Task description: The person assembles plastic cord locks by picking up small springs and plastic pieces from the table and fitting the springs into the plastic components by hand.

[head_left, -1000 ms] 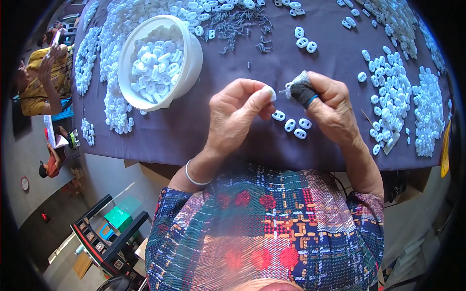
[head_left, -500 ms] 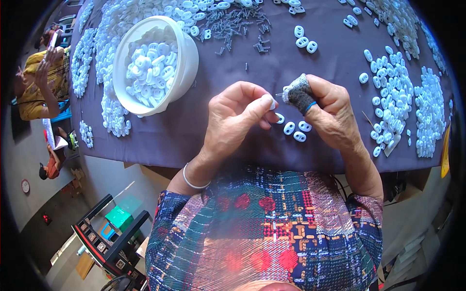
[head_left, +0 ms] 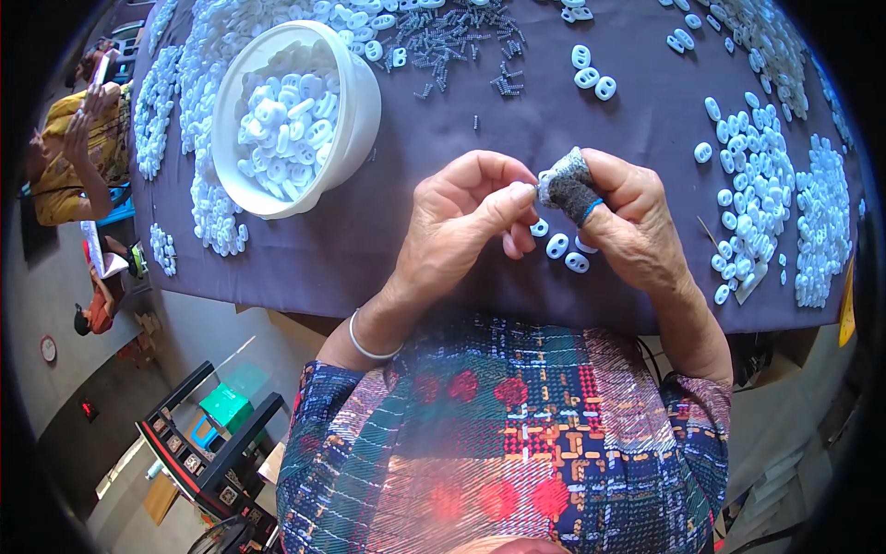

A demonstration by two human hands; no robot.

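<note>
My left hand (head_left: 457, 217) is closed in a pinch, thumb against forefinger. The small white plastic piece seen there a moment earlier is now mostly hidden by the fingertips. My right hand (head_left: 637, 217) is closed too, its thumb wearing a grey knitted finger cover (head_left: 572, 182) with a blue edge. A thin coil spring stuck out from its fingertips earlier; now the two hands' tips meet over it. Just below them lie several white oval pieces with two holes (head_left: 556, 246), one partly covered by my right hand.
A white bucket (head_left: 355, 125) of similar pieces stands at left on the dark tablecloth (head_left: 443, 277). Loose springs (head_left: 452, 42) are heaped at the far side. White pieces (head_left: 752, 185) spread at right and far left. Two other people (head_left: 88, 148) are at the left.
My left hand has moved right and closed the gap to my right hand. The spring between them has gone from sight. The whole view has shifted slightly.
</note>
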